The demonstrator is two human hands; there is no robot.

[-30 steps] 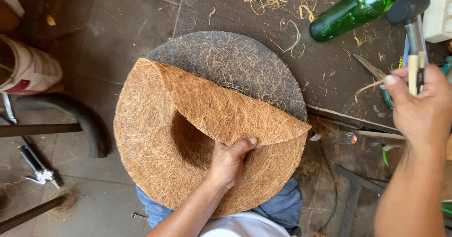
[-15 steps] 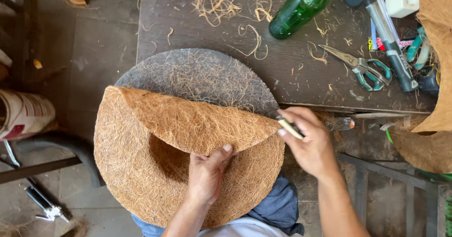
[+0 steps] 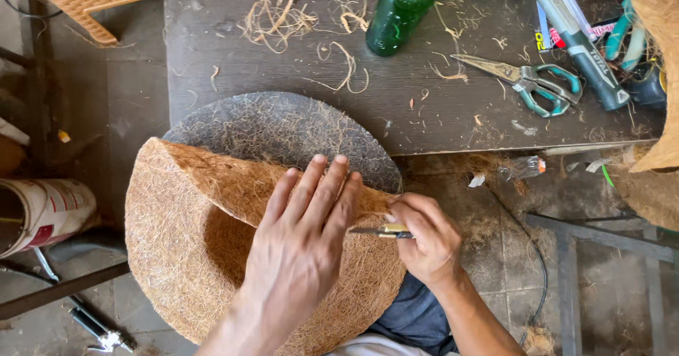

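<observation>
Across my lap lies the folded round brown coir mat (image 3: 191, 257); my left hand (image 3: 304, 236) now presses flat and open, my right hand (image 3: 424, 239) has brought a slim yellow-handled tool (image 3: 382, 231), gripped, to the fold.

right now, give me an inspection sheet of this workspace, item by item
surface: dark wooden table, strewn with loose fibre strands
job's things: round coir fibre mat, its top folded over; it overhangs the table's front edge; grey backing exposed
clutter: green glass bottle lying on the table, scissors with teal handles, a dark long-handled tool, more teal-handled tools at the right edge
hands: left hand pressed flat on the folded flap; right hand grips a small blade tool at the fold's edge
cables: one dark cable on the floor
surroundings: tiled floor, a paint can on its side, another coir piece at right
</observation>
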